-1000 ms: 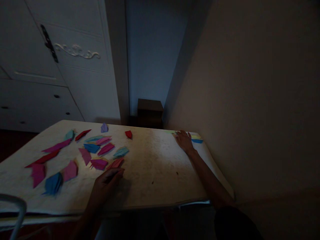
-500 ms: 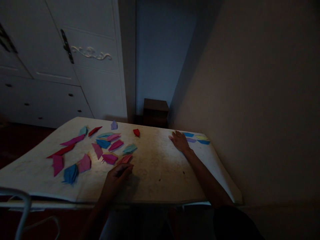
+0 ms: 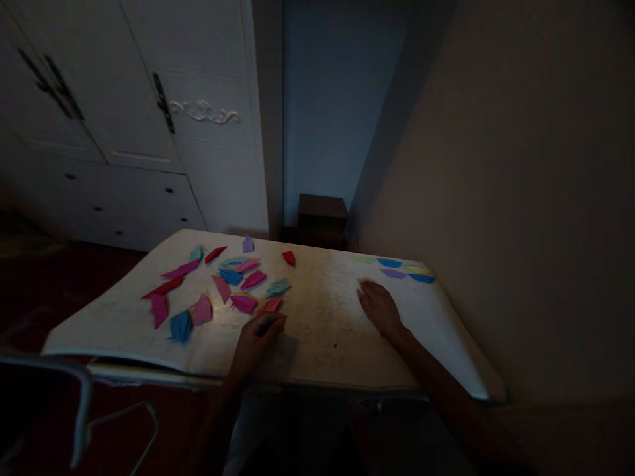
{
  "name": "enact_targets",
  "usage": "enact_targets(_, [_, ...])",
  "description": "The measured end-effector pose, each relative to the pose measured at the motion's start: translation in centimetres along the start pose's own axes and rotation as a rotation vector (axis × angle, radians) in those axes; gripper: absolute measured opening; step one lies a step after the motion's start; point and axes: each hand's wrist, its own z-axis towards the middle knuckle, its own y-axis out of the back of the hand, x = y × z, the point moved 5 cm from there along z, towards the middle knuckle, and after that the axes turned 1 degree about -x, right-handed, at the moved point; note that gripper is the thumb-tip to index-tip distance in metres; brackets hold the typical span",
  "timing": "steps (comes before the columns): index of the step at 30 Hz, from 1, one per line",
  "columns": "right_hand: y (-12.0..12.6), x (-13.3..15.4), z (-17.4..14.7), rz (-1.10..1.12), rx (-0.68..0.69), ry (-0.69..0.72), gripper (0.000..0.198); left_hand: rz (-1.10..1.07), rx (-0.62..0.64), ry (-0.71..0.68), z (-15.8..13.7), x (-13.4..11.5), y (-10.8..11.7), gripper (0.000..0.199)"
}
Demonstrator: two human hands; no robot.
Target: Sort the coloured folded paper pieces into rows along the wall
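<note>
My left hand (image 3: 260, 334) rests at the near side of the table, thumb and fingers curled together. Whether anything is inside them is hidden. Just beyond its fingertips lies a salmon-red folded paper piece (image 3: 270, 305), with a teal one (image 3: 278, 287) and a magenta one (image 3: 243, 303) close by. On the right, my right hand (image 3: 381, 307) is over the table with its fingers stretched out, and I see nothing held. Beyond it lie a light green piece (image 3: 364, 260), a purple piece (image 3: 392, 273), a yellow piece (image 3: 417, 270) and blue pieces, one being this blue piece (image 3: 421, 278).
Several more coloured paper pieces lie scattered on the left of the pale table (image 3: 317, 350), including a blue pleated one (image 3: 181, 326) and a red one (image 3: 288, 258). A wall borders the right. A white cupboard (image 3: 218, 172) and a brown box-like stand (image 3: 322, 208) are behind. A metal frame (image 3: 82, 410) stands front left.
My right hand has drawn back toward me from the far row, uncovering the light green piece. The view has swung left, shifting everything rightward. My left hand stays curled beside the salmon-red piece.
</note>
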Motion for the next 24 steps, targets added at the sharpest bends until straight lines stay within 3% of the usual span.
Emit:
enact_targets(5, [0.5, 1.7, -2.3, 0.093, -0.09, 0.039, 0.043, 0.002, 0.01, -0.043, -0.6, -0.4, 0.1, 0.028])
enact_targets(11, [0.6, 3.0, -3.7, 0.135, -0.13, 0.089, 0.039, -0.014, -0.17, -0.094, -1.0, 0.0, 2.3, 0.028])
enact_targets(14, [0.6, 3.0, -4.0, 0.135, -0.129, 0.11, 0.039, 0.074, -0.327, -0.175, -1.2, 0.1, 5.6, 0.027])
enact_targets(17, [0.6, 3.1, -4.0, 0.133, -0.126, 0.144, 0.039, 0.27, -0.554, -0.327, -1.8, -0.5, 10.4, 0.025])
enact_targets(19, [0.5, 3.2, -4.0, 0.122, -0.137, 0.157, 0.041, 0.372, -0.647, -0.328, -2.2, -0.5, 13.8, 0.027])
enact_targets(21, [0.4, 3.3, -4.0, 0.107, -0.143, 0.163, 0.042, 0.435, -0.658, -0.259, -2.3, 0.0, 16.7, 0.035])
enact_targets(24, [0.4, 3.4, -4.1, 0.089, -0.141, 0.172, 0.042, 0.531, -0.558, -0.172, -2.2, 1.2, 19.1, 0.045])
